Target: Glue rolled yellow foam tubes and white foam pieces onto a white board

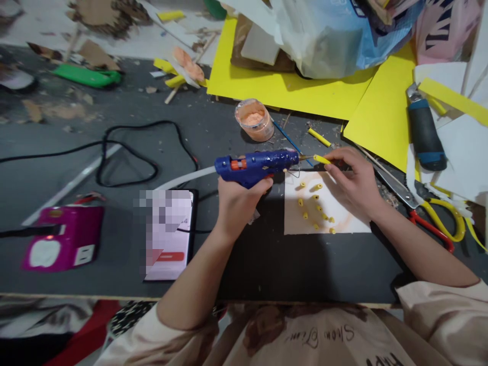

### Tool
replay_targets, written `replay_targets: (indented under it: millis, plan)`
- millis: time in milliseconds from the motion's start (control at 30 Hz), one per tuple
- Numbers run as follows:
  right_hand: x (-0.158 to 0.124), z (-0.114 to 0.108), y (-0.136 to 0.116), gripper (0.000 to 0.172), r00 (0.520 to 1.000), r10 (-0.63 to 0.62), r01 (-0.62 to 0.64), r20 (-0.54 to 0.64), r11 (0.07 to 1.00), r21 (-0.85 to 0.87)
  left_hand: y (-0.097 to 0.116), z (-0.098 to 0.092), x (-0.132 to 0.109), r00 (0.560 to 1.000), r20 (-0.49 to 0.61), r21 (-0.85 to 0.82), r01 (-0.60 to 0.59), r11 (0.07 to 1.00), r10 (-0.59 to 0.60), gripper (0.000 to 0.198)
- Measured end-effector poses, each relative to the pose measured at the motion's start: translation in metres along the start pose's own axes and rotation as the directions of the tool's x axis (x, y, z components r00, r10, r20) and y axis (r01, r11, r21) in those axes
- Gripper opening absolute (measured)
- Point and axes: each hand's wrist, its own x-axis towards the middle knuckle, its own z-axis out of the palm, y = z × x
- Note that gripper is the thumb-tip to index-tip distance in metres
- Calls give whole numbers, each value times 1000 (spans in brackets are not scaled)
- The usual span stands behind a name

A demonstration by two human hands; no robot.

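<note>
My left hand [241,202] grips a blue hot glue gun [263,165] with a clear glue stick [188,176] coming out of its rear. Between the fingertips of my right hand [353,178] is a small yellow paper roll [321,159], its end right at the gun's nozzle; I cannot tell whether they touch. Below lies a white sheet [293,223] bearing several short yellow paper rolls standing up, with a faint orange ring marked on it. Another yellow paper roll [319,137] rests on the table behind the nozzle.
An open tub of orange powder [254,119] stands behind the gun. Scissors [430,213] and a cutter [426,129] lie at right, near yellow sheets [385,112]. At left are a phone [171,254], a magenta box [63,239] and a looped black cable [131,124].
</note>
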Motion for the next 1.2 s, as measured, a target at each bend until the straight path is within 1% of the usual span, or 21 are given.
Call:
replay_targets:
  millis: [67,200,400,533,767,933,1200]
  plan:
    - [0,0,0,7,1000,2,-2,-3,1000,-4,0,0,0,1000,0,-1,-2,1000,2,23]
    - [1,-1,-1,6,1000,13,-13,-5,1000,-18,1,0,-1,999,36,-6,-35,999,35,22]
    - [1,-2,-2,5,1000,17,-17,-4,999,-32,4,1,-2,999,22,-26,-40,999,41,22]
    - [1,-2,-3,3,1000,2,-3,-13,999,-36,4,1,-2,997,18,-27,-72,997,72,23]
    - [1,-1,-3,2,1000,-18,18,-16,999,-27,5,1,-3,1000,1,-21,-29,999,29,22]
    - [1,-1,-4,2,1000,10,-11,-15,1000,-15,6,1,-2,999,-21,20,-28,999,29,23]
    - [1,0,-5,2,1000,11,-11,-14,1000,-12,7,1,-3,999,27,16,-44,999,43,21]
